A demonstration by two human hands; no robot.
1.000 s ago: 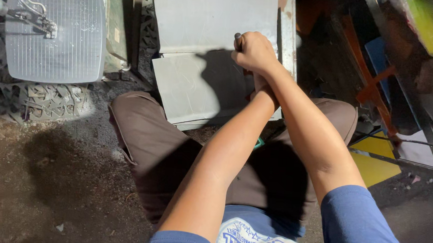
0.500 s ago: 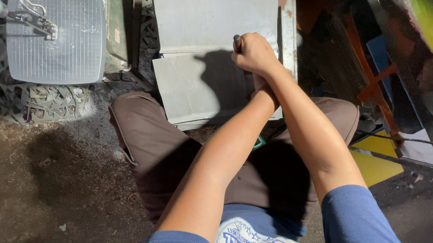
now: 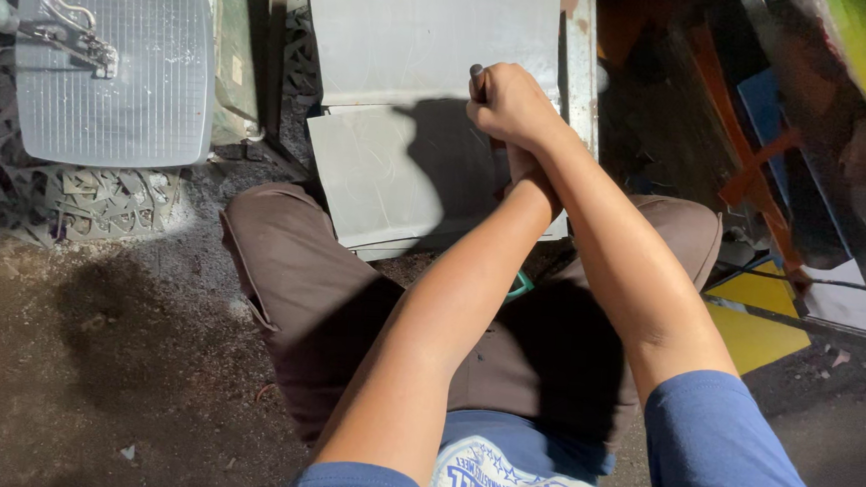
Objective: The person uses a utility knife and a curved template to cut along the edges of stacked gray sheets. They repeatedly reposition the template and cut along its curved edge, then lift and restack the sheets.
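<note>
My right hand (image 3: pixel 514 106) is closed around a dark cylindrical handle (image 3: pixel 477 77) whose tip sticks out above the fist. It hovers over two overlapping grey metal sheets (image 3: pixel 387 171) lying on the ground in front of my knees. My left hand (image 3: pixel 526 169) sits just under the right wrist. It is mostly hidden, so I cannot tell its grip. Both forearms stretch forward over my brown trousers (image 3: pixel 320 297). A small green object (image 3: pixel 521 285) peeks out under the left forearm.
A white mesh grille (image 3: pixel 112 83) with a metal tube over it lies at the upper left. Patterned metal grating (image 3: pixel 105 203) lies below it. Orange bars (image 3: pixel 748 163), a yellow panel (image 3: pixel 759 324) and clutter crowd the right. Dark dirt ground (image 3: pixel 74 372) is at the lower left.
</note>
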